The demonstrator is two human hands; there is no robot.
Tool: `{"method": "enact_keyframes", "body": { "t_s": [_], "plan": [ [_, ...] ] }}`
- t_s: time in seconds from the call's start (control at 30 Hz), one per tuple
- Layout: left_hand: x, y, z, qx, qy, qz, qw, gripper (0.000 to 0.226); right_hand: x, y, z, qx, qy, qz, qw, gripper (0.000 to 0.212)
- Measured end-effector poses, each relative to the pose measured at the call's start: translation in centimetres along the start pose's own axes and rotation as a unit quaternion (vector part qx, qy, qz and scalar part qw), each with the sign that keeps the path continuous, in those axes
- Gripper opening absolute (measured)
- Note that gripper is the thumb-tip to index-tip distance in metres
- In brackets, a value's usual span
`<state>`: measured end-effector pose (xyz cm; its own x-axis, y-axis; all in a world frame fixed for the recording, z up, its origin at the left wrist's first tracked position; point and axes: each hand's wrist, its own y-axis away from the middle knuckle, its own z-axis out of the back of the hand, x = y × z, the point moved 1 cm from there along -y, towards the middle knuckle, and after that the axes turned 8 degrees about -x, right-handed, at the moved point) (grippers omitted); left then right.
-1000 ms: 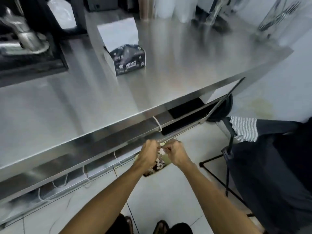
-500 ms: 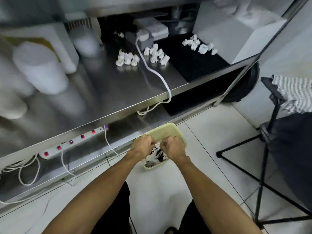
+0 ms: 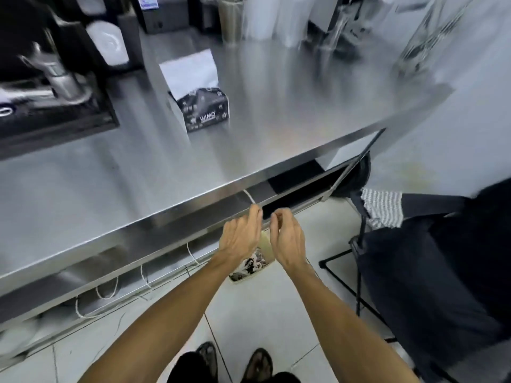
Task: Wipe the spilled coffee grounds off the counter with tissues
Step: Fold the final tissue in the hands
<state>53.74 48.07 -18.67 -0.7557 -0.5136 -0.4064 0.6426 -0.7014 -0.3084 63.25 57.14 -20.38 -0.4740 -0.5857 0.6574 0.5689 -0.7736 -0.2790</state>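
Observation:
The steel counter (image 3: 276,111) fills the upper half of the view, and no coffee grounds show on it in this blurred frame. A dark tissue pack (image 3: 203,107) with a white sheet sticking up stands near its middle. My left hand (image 3: 240,236) and my right hand (image 3: 286,239) hover side by side just below the counter's front edge, fingers loosely curled and holding nothing. Beneath them on the floor sits a pale bin (image 3: 253,265) with crumpled, stained tissues inside.
A black coffee machine and drip tray (image 3: 52,87) stand at the counter's left. Cups and containers (image 3: 265,17) line the back. A dark-draped stand (image 3: 431,272) with tripod legs is at the right. White cables (image 3: 110,294) hang under the lower shelf.
Both hands were down at the bin holding crumpled tissue; now they are raised toward the counter edge and hold nothing. The view has lifted from the lower shelf back to the countertop.

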Motion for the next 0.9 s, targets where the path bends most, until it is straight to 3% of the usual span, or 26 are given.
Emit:
{"method": "enact_keyframes", "body": {
  "t_s": [0.17, 0.27, 0.37, 0.57, 0.63, 0.8, 0.9],
  "plan": [
    [-4.7, -3.4, 8.0, -0.066, 0.057, -0.009, 0.996, 0.026, 6.4, -4.2, 7.0, -0.034, -0.045, 0.058, 0.997, 0.011],
    [-5.2, -5.3, 11.4, -0.108, 0.095, 0.009, 0.990, 0.021, 10.3, -6.7, 8.6, -0.045, -0.065, 0.083, 0.993, 0.022],
    [-3.6, -7.7, 14.0, -0.134, 0.139, 0.059, 0.979, 0.013, 14.3, -9.5, 8.4, -0.037, -0.067, 0.113, 0.991, 0.033],
    [3.4, -12.9, 17.5, -0.141, 0.157, 0.176, 0.961, 0.015, 20.7, -15.7, 4.1, 0.016, -0.030, 0.187, 0.982, 0.020],
    [5.8, -14.7, 18.0, -0.123, 0.173, 0.210, 0.954, 0.037, 22.3, -17.9, 2.4, 0.031, -0.001, 0.198, 0.980, 0.020],
    [11.0, -19.1, 17.6, -0.058, 0.221, 0.262, 0.938, 0.119, 26.1, -23.6, -1.6, 0.063, 0.129, 0.215, 0.966, 0.037],
    [12.6, -21.0, 16.5, -0.016, 0.235, 0.266, 0.935, 0.142, 27.0, -26.4, -3.2, 0.079, 0.191, 0.234, 0.950, 0.045]
  ]
}}
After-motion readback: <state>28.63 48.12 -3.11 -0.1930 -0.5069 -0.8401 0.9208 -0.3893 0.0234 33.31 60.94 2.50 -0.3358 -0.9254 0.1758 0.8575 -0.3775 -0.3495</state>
